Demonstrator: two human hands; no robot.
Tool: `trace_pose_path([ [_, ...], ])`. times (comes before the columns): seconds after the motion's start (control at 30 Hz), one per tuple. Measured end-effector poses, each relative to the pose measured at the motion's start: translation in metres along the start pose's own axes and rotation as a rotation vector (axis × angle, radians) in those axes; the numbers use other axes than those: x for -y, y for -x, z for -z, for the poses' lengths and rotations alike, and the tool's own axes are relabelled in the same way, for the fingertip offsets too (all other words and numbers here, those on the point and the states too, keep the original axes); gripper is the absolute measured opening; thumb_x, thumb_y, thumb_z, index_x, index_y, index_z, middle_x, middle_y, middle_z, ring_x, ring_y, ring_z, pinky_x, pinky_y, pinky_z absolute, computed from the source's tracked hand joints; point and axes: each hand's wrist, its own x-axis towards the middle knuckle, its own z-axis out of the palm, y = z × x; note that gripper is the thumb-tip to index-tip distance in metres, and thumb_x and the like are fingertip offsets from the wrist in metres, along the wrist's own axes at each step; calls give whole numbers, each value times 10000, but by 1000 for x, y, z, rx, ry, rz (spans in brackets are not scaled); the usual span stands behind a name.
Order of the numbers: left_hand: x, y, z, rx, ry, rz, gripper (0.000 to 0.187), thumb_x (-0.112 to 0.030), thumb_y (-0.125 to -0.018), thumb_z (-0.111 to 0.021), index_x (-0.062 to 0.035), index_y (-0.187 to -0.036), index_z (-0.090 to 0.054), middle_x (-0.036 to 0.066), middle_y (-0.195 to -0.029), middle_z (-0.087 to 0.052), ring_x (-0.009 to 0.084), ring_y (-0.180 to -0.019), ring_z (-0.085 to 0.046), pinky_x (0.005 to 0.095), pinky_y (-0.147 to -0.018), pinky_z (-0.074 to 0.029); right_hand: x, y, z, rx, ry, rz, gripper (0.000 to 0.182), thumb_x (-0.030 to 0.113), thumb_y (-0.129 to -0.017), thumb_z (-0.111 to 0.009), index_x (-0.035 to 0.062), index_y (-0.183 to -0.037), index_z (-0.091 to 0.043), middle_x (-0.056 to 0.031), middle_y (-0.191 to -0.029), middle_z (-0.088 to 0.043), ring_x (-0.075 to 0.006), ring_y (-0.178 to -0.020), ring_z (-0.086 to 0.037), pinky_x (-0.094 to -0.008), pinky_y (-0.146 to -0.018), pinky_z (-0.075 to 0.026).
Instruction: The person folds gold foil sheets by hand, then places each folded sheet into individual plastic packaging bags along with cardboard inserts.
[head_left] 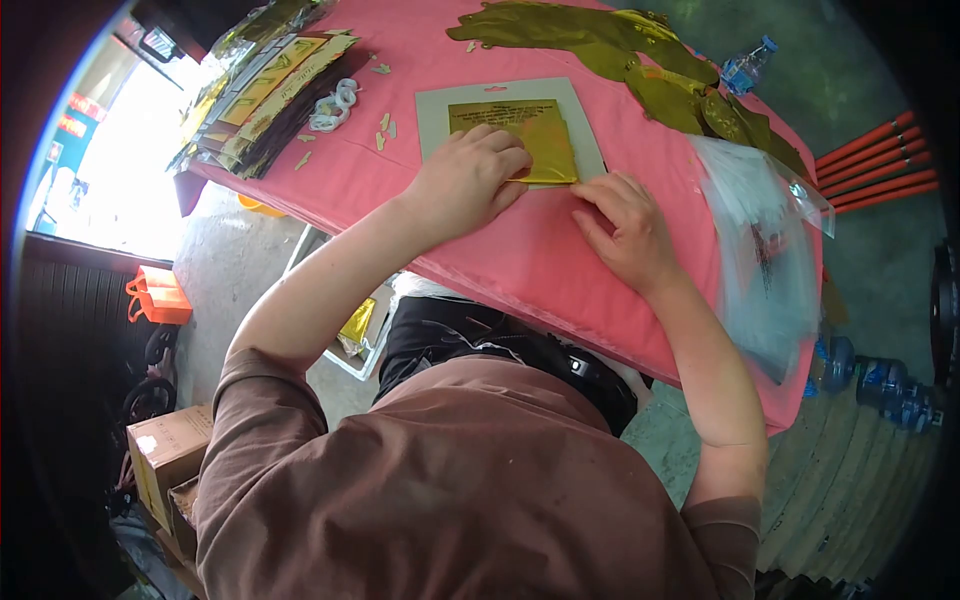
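A folded gold foil sheet [550,140] lies on a pale card [591,145] with a slot at its top edge, on the pink-covered table [480,255]. My left hand [475,170] rests over the left part of the foil, fingers bent and pressed together, hiding some of the dark printing there. Beside the foil's lower right corner, my right hand [625,220] touches the card's bottom edge, its thumb apart from the curved fingers and nothing visible between them.
A stack of printed cards [275,95] and white string [335,106] lie at the left. Large gold foil pieces [570,35] spread across the back right, near a plastic bottle [749,66]. Clear plastic bags [765,260] hang over the right edge.
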Motion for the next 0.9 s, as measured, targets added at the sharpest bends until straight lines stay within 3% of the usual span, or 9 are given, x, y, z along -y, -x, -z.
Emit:
trace_pose_path([
  [0.17, -26, 9, 8, -49, -36, -60, 231, -188, -780, -625, -35, -952, -610, 74, -1021, -588, 255, -952, -535, 365, -825, -429, -7, -2, -2, -46, -38, -59, 140, 35, -741, -652, 23, -874, -609, -91, -842, -597, -257, -796, -586, -330, -696, -475],
  [0.23, -42, 19, 10, 62, 18, -42, 245, -201, -791, -614, -36, -972, -610, 74, -1044, -595, 254, -952, -535, 368, -824, -425, -6, -7, 0, -15, -49, -208, 108, 36, -750, -646, 21, -846, -598, -86, -808, -585, -236, -743, -590, -323, -658, -479],
  [0.33, -50, 28, 8, 58, 37, -47, 282, -209, -800, -604, -32, -1020, -606, 98, -1096, -592, 262, -1019, -532, 370, -863, -419, -7, -17, -4, -31, -7, -170, 78, 41, -755, -630, 31, -822, -591, -77, -776, -572, -233, -700, -588, -321, -611, -475],
  [0.43, -50, 33, 4, 21, 56, -42, 302, -196, -805, -598, -22, -1052, -599, 115, -1131, -583, 270, -1079, -519, 375, -910, -411, -16, -20, -7, -20, 115, -61, 70, 54, -758, -616, 47, -822, -589, -69, -772, -570, -247, -701, -587, -338, -603, -471],
  [0.63, -53, 36, 2, -3, 70, -35, 321, -168, -813, -583, 0, -1086, -584, 126, -1169, -569, 279, -1120, -505, 383, -953, -400, -19, -22, -3, -2, 188, -56, 67, 55, -756, -608, 52, -819, -586, -71, -776, -569, -260, -714, -586, -352, -608, -468],
  [0.77, -53, 39, 1, -31, 71, -22, 320, -165, -818, -576, 1, -1092, -582, 134, -1173, -567, 279, -1130, -504, 378, -959, -399, -5, -27, 1, -42, 139, 0, 71, 59, -749, -619, 43, -803, -574, -83, -773, -568, -275, -716, -584, -358, -612, -467],
  [0.9, -54, 39, 1, -17, 54, -20, 330, -165, -824, -567, 5, -1107, -574, 142, -1184, -560, 281, -1142, -501, 378, -970, -395, 2, -28, -2, 74, 98, 51, 95, 75, -738, -639, 40, -790, -567, -91, -774, -566, -281, -714, -580, -370, -604, -461],
])
